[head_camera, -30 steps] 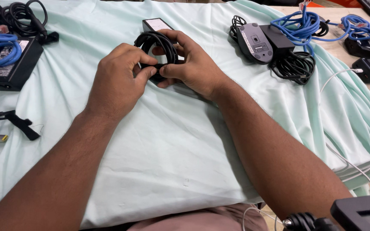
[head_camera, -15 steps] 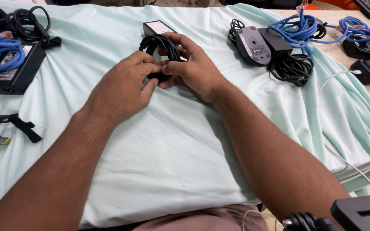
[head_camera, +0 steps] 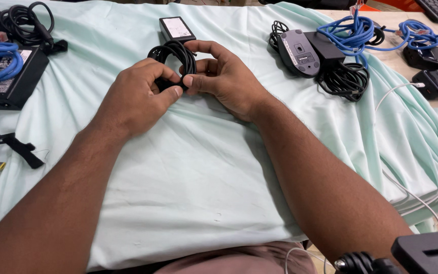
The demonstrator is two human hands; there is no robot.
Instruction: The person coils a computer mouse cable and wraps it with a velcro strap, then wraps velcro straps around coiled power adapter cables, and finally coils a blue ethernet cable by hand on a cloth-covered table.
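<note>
Head view: both hands meet on a coiled black cable [head_camera: 172, 60] lying on the pale green cloth [head_camera: 193, 172], just in front of its black power adapter [head_camera: 177, 28]. Left hand [head_camera: 135, 96] curls over the coil's near edge, thumb pressed against it; right hand [head_camera: 224, 76] pinches the coil's right side between thumb and forefinger. Compared with a second ago, the coil looks tighter and the fingertips have closed nearer together, suggesting the bundle is being gathered. Right of the adapter lie a grey mouse [head_camera: 298, 52] and blue cable [head_camera: 353, 33].
</note>
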